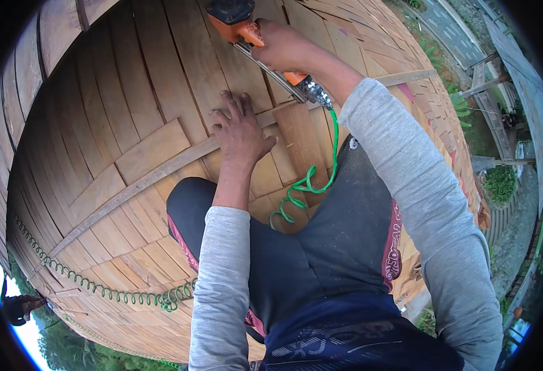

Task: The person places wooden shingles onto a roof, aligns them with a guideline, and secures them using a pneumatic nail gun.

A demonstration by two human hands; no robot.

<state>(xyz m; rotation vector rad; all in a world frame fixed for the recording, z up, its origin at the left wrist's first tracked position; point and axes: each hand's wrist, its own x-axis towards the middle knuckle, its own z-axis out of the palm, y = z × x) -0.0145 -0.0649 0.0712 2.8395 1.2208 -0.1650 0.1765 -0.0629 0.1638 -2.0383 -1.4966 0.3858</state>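
Note:
My right hand (280, 46) is closed around the handle of an orange and black air stapler (237, 28). Its nose end points up and away from me over the wooden shingles (188, 59). From the tool's rear, a green coiled air hose (335, 145) drops between my legs. My left hand (241, 133) lies open with fingers spread, palm down on the shingles. Beneath its palm side passes a long thin wooden batten (160, 172), curving across the rows. A loose-looking darker board (300, 133) lies near the hose, to the right of my left hand.
I sit on a rounded, sloping shingled surface. More green coiled hose (107, 290) stretches across its lower left. A dark shape (21, 308) shows at the far left edge, too small to make out. Far below on the right are plants (500, 185) and a path (448, 31).

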